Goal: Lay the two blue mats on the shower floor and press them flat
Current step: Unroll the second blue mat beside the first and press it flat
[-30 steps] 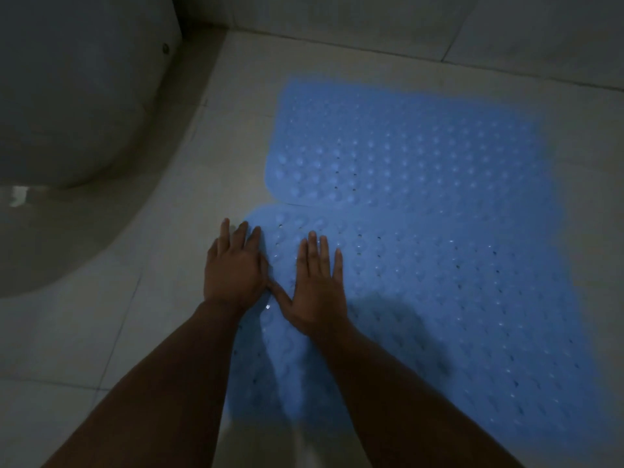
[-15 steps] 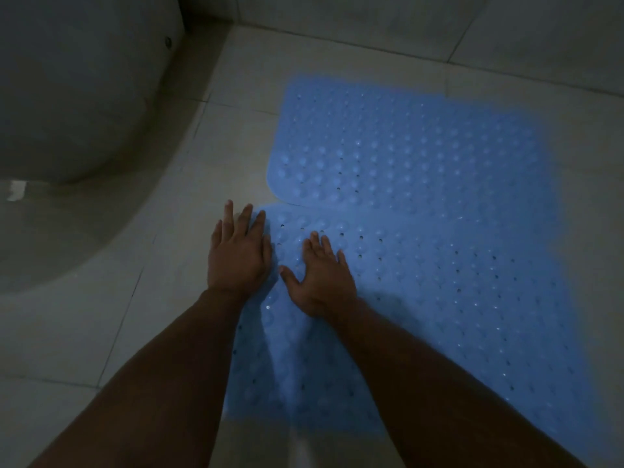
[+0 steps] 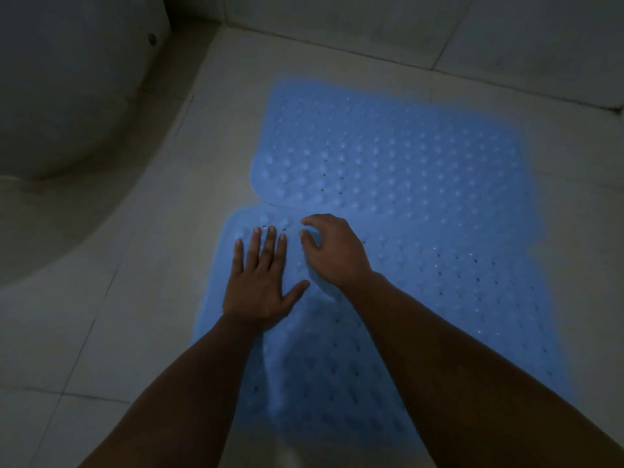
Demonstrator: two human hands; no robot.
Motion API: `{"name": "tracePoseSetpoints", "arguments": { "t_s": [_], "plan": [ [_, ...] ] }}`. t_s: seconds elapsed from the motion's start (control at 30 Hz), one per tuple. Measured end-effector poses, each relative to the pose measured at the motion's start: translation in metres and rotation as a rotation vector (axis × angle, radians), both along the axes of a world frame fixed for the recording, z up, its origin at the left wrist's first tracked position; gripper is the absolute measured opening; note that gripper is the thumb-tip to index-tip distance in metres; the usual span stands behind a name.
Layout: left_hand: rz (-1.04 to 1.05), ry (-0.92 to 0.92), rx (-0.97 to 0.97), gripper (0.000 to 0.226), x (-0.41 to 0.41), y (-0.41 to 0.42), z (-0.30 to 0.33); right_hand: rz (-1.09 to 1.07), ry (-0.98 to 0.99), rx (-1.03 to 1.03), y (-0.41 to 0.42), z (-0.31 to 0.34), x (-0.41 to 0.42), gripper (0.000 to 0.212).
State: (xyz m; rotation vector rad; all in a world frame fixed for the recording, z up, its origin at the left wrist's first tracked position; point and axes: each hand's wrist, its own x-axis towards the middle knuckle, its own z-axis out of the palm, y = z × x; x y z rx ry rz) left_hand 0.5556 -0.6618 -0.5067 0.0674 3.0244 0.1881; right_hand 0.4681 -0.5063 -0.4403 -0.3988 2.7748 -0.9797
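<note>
The left hand (image 3: 261, 285) lies flat with straight fingers on the near blue dimpled rubber mat (image 3: 422, 298), the right hand (image 3: 334, 251), at its 2 o'clock, curls loosely there, holding nothing.

Dim light, but we can see both our forearms are bare right down to the frame edge. We've got no sleeves, and our left hand (image 3: 258, 285) and right hand (image 3: 332, 251) have short nails.

dim bluish light, soft focus, dark corners.
</note>
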Motion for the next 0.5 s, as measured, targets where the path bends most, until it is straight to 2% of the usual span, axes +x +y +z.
{"name": "tracePoseSetpoints", "arguments": {
  "t_s": [0.23,0.33,0.5],
  "plan": [
    [0.003,0.013,-0.001,0.096,-0.001,0.001,-0.002,-0.073,0.197,-0.122,0.006,-0.033,-0.002,0.026],
    [-0.01,-0.011,0.034,0.102,-0.002,-0.001,-0.001,-0.076,0.18,-0.113,0.007,-0.031,-0.003,0.025],
    [-0.011,-0.272,0.084,0.111,-0.018,-0.002,0.026,-0.076,0.122,-0.063,0.007,-0.004,-0.001,0.027]
  ]
}}
